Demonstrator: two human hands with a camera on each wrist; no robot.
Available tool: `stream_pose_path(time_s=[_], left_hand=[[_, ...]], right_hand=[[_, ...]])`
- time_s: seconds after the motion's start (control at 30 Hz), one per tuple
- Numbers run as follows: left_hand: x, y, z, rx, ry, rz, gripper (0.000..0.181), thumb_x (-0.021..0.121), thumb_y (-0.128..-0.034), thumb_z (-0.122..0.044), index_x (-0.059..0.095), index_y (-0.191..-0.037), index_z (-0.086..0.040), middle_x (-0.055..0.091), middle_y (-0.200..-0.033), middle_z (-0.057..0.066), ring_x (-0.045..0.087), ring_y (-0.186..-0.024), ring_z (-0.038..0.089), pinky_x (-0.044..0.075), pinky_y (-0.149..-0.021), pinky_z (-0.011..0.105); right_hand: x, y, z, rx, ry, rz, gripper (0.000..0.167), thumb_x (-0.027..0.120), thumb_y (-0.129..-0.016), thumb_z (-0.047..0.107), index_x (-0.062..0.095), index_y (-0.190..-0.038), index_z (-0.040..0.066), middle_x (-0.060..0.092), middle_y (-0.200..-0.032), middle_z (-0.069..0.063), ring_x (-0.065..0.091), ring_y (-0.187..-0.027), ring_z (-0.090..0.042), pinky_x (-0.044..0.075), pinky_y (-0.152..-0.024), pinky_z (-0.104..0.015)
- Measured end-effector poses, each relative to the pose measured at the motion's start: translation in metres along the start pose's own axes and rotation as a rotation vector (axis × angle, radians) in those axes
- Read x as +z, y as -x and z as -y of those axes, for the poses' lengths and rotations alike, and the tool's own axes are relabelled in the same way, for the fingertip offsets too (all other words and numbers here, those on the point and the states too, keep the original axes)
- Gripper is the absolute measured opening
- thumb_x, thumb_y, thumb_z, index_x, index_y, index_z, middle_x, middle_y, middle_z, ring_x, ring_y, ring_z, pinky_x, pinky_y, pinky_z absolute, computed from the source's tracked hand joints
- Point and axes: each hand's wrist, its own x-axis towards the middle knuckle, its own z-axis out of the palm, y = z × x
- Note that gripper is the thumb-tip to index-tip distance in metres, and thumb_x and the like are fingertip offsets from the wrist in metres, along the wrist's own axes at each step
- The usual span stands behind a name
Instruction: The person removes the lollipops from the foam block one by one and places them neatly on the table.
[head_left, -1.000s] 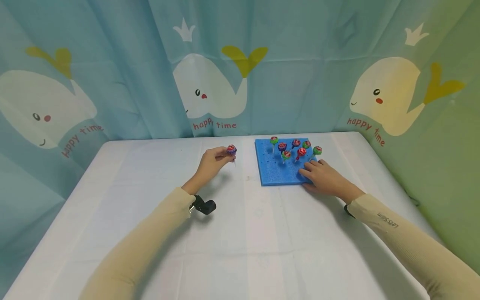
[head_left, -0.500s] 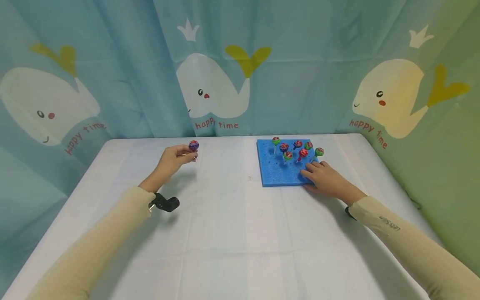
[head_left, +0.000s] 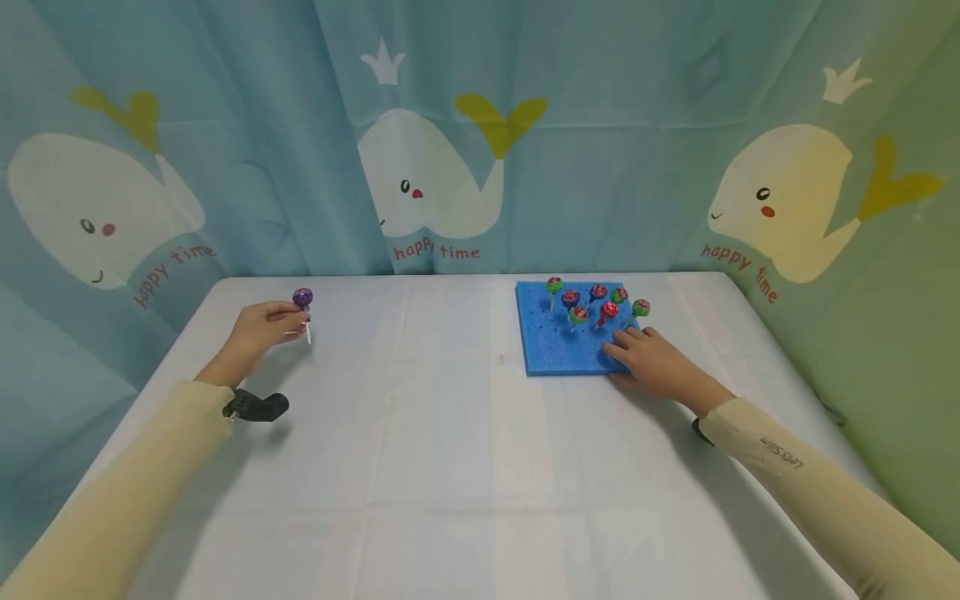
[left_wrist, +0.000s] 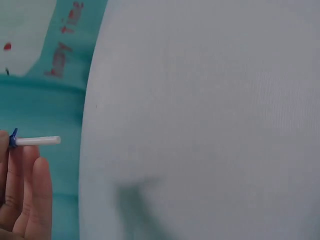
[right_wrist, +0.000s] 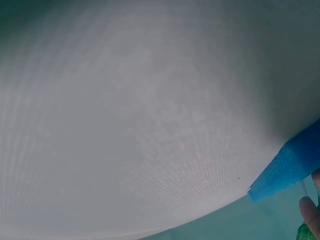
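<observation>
Carried purple lollipop (head_left: pixel 302 297), pinched in left hand (head_left: pixel 258 330), farther left of blue foam board (head_left: pixel 555 358), likely freed; gripped board with right hand (head_left: pixel 655 360).

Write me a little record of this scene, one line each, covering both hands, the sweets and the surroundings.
Left hand: pinches a purple lollipop, stick pointing down, above the table
Right hand: touches the near right corner of the blue foam board; grip unclear
Lollipops in board: seven; four greenish, two purplish, one red
Backdrop: blue-green curtain with white whales and "happy time"
</observation>
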Motion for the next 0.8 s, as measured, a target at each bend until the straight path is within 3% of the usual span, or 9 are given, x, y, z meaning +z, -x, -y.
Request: stream_pose_path(time_s=[0.07,0.17,0.3,0.43,0.57,0.8], left_hand=[[-0.007,0.001,0.006,-0.001,0.010,-0.012,0.054,0.052,-0.0965,-0.022,0.037,-0.132,0.016,0.056,-0.079,-0.026,0.058,-0.074,-0.012,0.053,-0.074,0.010],[-0.013,0.002,0.014,-0.027,-0.031,-0.035,0.057,0.052,-0.0964,-0.026,0.038,-0.132,0.015,0.055,-0.085,-0.021,0.057,-0.073,-0.013,0.053,-0.073,0.009],[-0.017,-0.001,0.024,-0.108,-0.093,-0.055,0.057,0.054,-0.0951,-0.031,0.043,-0.132,0.011,0.053,-0.092,-0.012,0.055,-0.071,-0.013,0.053,-0.073,0.010],[-0.016,-0.005,0.031,-0.165,-0.075,-0.056,0.053,0.058,-0.0935,-0.028,0.046,-0.130,0.009,0.055,-0.082,-0.019,0.056,-0.069,-0.010,0.053,-0.069,0.010],[-0.014,-0.008,0.036,-0.170,-0.058,-0.041,0.049,0.059,-0.0933,-0.020,0.046,-0.128,0.011,0.054,-0.072,-0.025,0.057,-0.067,-0.009,0.053,-0.067,0.010],[-0.010,-0.012,0.047,-0.156,-0.101,-0.057,0.046,0.060,-0.0920,-0.014,0.049,-0.125,0.016,0.055,-0.067,-0.023,0.056,-0.062,-0.010,0.052,-0.062,0.010]], right_hand=[[0.000,0.001,0.000,0.003,-0.004,0.003,0.038,0.077,-0.077,0.031,0.060,-0.102,0.008,0.058,-0.089,-0.010,0.056,-0.081,-0.027,0.051,-0.070,-0.047],[0.000,0.001,0.000,0.011,-0.009,0.014,0.038,0.076,-0.077,0.032,0.060,-0.102,0.008,0.057,-0.089,-0.010,0.056,-0.082,-0.028,0.051,-0.072,-0.047],[-0.001,0.002,0.000,0.016,-0.011,0.022,0.038,0.076,-0.077,0.032,0.060,-0.102,0.007,0.058,-0.090,-0.011,0.057,-0.083,-0.028,0.051,-0.072,-0.047],[-0.001,0.002,0.000,0.014,-0.008,0.023,0.039,0.076,-0.077,0.032,0.060,-0.102,0.007,0.058,-0.090,-0.011,0.057,-0.083,-0.028,0.051,-0.072,-0.047],[-0.001,0.001,0.000,0.006,-0.005,0.012,0.037,0.076,-0.078,0.031,0.059,-0.101,0.008,0.057,-0.089,-0.010,0.056,-0.082,-0.027,0.051,-0.070,-0.045],[-0.002,0.000,0.001,-0.006,-0.007,-0.003,0.037,0.076,-0.077,0.031,0.060,-0.101,0.008,0.057,-0.089,-0.009,0.055,-0.081,-0.027,0.050,-0.069,-0.045]])
